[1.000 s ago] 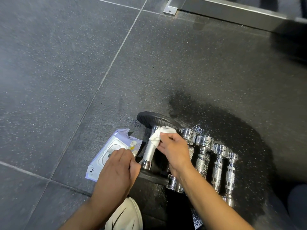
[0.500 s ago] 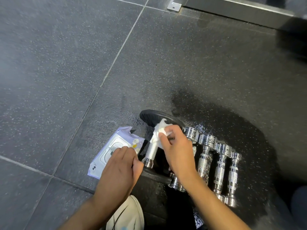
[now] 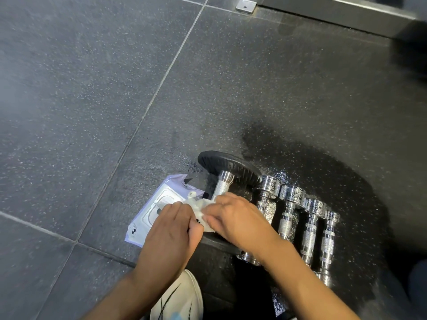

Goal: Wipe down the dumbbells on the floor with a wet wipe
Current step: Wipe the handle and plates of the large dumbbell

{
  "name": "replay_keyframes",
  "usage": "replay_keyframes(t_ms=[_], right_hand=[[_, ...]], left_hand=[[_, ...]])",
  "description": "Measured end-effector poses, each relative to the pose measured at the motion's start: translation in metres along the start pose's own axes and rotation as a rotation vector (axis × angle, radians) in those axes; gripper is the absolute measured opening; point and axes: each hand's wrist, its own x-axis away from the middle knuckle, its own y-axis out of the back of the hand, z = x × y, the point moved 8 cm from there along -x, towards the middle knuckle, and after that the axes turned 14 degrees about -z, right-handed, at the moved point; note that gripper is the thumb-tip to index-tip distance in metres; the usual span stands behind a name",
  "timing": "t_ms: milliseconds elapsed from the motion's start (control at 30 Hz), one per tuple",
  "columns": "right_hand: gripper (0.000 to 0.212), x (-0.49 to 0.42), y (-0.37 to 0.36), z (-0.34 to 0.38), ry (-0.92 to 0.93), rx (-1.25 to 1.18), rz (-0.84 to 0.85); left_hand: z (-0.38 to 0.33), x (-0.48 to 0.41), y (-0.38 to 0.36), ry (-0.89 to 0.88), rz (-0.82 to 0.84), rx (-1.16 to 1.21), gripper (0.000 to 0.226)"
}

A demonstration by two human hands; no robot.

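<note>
- Okay, we see both hands at lower centre of the frame: left hand (image 3: 171,229) and right hand (image 3: 238,218), fingers of each pinching the white wet wipe (image 3: 203,212) between them.
- The wipe sits over the near end of the black-plated dumbbell (image 3: 227,168); our hands hide its lower handle.
- Four chrome dumbbells (image 3: 300,218) lie in a row just right of it, on a wet patch of floor (image 3: 312,100).
- Wipes pack (image 3: 159,204) lies left, partly under the left hand.
- White shoe (image 3: 178,299) at bottom edge; metal rail (image 3: 335,12) upper right.

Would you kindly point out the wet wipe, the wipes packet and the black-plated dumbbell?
wet wipe (image 3: 204,210): head view, crumpled middle between both hands.
wipes packet (image 3: 161,199): head view, top face by its lid.
black-plated dumbbell (image 3: 223,187): head view, knurled handle.
</note>
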Motion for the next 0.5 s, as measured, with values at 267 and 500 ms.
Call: replay_keyframes(t_ms=[267,500], right_hand=[[0.014,0.017,0.011,-0.050,-0.709,-0.266,-0.162],[0.020,0.041,-0.051,-0.047,-1.195,-0.955,0.165]], left_hand=[[0.001,0.000,0.001,0.023,0.005,0.024,0.018],[0.004,0.001,-0.001,0.023,0.015,0.015,0.018]])
